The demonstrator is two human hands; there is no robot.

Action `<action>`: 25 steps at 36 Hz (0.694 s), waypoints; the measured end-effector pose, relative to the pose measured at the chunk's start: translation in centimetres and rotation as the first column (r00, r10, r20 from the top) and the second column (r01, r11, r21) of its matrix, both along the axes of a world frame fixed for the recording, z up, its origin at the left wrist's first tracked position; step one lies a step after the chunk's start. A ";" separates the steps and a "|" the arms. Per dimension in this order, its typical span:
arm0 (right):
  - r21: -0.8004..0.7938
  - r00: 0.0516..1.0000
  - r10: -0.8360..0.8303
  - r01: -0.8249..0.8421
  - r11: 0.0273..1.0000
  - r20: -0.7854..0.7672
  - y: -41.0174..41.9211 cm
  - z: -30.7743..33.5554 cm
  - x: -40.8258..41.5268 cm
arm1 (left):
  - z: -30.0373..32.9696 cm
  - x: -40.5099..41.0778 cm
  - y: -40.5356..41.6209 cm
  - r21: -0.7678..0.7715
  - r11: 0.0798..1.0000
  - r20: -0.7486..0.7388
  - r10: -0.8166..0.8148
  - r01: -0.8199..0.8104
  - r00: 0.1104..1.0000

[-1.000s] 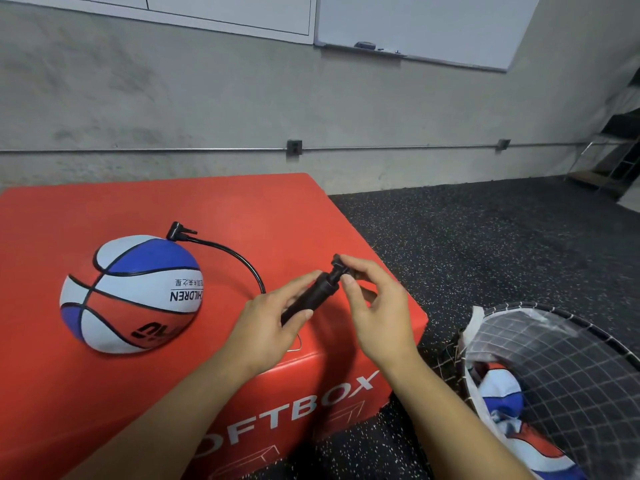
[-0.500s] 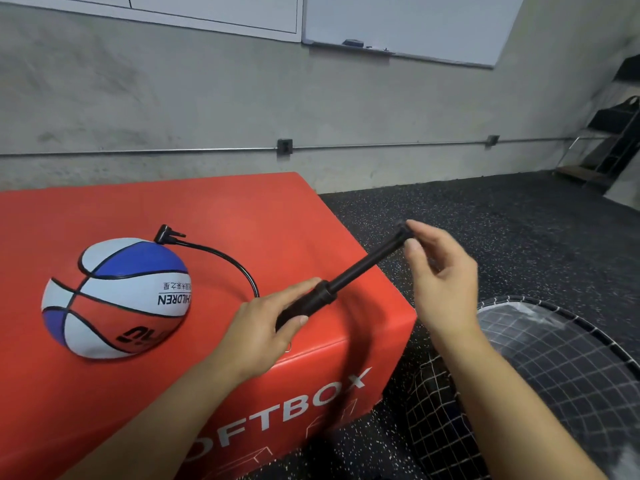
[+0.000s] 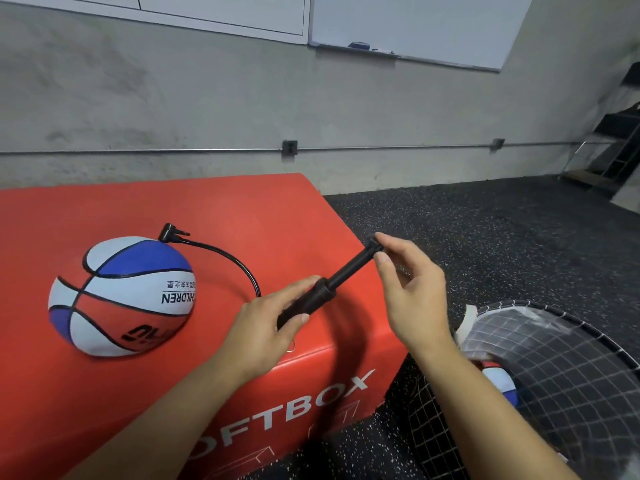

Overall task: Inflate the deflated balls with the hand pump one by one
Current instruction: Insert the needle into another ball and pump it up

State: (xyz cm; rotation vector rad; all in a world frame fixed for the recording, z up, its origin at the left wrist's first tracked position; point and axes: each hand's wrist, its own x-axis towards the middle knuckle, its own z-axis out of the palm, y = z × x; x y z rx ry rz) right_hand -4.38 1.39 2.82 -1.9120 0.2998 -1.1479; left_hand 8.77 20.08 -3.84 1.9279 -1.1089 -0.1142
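Grey concrete wall (image 3: 173, 109) with whiteboard (image 3: 415, 26), speckled black floor (image 3: 485, 237).

Single head cam, looks fwd/down, close over red box (image 3: 242, 209)

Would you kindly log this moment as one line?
left hand: grips black pump barrel | right hand: pinches handle | hose: at tricolour ball

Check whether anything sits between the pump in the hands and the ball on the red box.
Nothing visible does. The pump, held by the left hand and right hand, sits right of the ball; only bare red box lies between. The hose arcs from pump to the ball's top.
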 end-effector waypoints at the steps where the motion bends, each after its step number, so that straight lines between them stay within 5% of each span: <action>1: -0.009 1.000 0.010 -0.010 1.000 -0.005 0.4 -0.2 0.2 | -0.1 0.1 0.0 -0.010 1.000 -0.012 -0.002 0.002 1.000; 25: 0.057 0.990 0.095 -0.089 0.994 -0.108 1.7 -2.2 0.8 | 0.2 0.2 -0.1 -0.032 0.999 -0.012 -0.023 0.023 1.000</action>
